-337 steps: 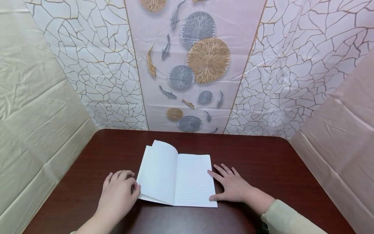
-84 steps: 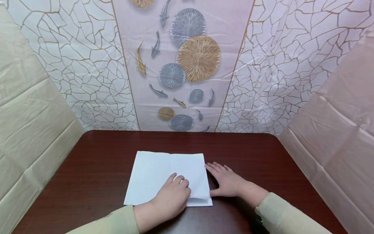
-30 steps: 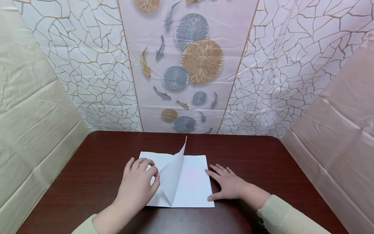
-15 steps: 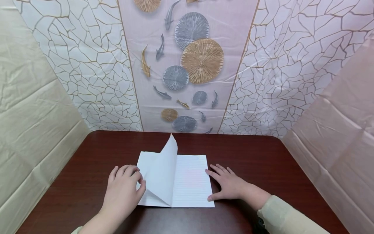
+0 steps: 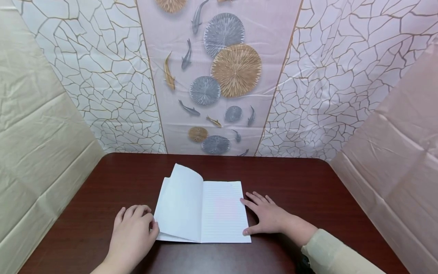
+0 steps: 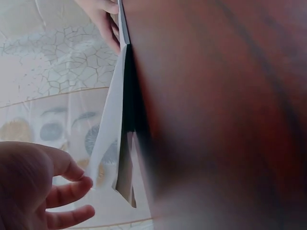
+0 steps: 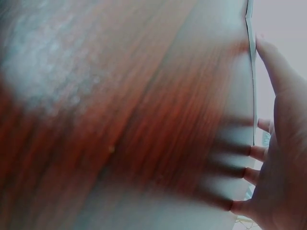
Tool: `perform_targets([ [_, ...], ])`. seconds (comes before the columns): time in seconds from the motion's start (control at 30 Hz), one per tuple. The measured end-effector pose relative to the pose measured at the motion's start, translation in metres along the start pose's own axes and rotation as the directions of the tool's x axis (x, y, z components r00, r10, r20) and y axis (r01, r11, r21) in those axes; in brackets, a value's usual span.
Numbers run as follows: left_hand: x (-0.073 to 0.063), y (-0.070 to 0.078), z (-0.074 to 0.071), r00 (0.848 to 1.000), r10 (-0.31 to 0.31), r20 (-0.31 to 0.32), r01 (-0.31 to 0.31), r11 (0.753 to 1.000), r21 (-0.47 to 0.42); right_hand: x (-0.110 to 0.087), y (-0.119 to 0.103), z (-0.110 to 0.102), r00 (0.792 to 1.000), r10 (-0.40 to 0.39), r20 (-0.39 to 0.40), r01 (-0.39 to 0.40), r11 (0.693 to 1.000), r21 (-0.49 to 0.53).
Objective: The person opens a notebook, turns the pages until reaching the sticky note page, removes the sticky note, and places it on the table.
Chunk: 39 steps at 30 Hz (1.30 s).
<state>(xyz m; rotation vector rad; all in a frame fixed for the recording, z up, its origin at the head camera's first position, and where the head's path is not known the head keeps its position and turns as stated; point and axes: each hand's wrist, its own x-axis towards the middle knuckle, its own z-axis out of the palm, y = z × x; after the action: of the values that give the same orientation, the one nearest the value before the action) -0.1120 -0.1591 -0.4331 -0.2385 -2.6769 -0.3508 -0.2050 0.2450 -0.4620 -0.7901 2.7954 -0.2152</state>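
Observation:
A notebook with lined white pages lies open on the table. One page is turned over onto the left side, its far corner still lifted and its near edge raised above the sheets below. My left hand pinches that page's outer edge between thumb and index finger; the left wrist view shows the page running to those fingertips, the other fingers loosely bent. My right hand lies with fingers spread, thumb and index fingertip on the right page's outer edge. In the right wrist view, its fingers reach down to the tabletop.
The dark reddish-brown table has rounded far corners. Behind it hangs a patterned cloth with fish and round leaf shapes. Plain beige cloths stand along the left and right sides.
My left hand, earlier over the right page, has drawn a page leftward across the spine, turning it from upright onto the left side. My right hand has stayed at the right edge.

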Motion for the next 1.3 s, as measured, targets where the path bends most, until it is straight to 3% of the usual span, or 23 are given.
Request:
perform_targets([
  [0.53,-0.009,-0.009,0.005,0.978,-0.022,0.207,0.007,0.998,0.07,0.001,0.0,0.0,1.0,0.001,-0.002,-0.001,1.0,0.003],
  [0.83,-0.006,-0.01,0.008,0.941,-0.02,0.338,-0.022,0.993,0.12,0.003,0.001,0.001,1.0,0.007,0.015,-0.007,1.0,0.009],
  [1.3,-0.001,-0.012,0.009,0.92,-0.038,0.391,-0.028,0.986,0.162,0.002,0.001,0.0,1.0,0.009,0.008,-0.009,1.0,0.01],
])
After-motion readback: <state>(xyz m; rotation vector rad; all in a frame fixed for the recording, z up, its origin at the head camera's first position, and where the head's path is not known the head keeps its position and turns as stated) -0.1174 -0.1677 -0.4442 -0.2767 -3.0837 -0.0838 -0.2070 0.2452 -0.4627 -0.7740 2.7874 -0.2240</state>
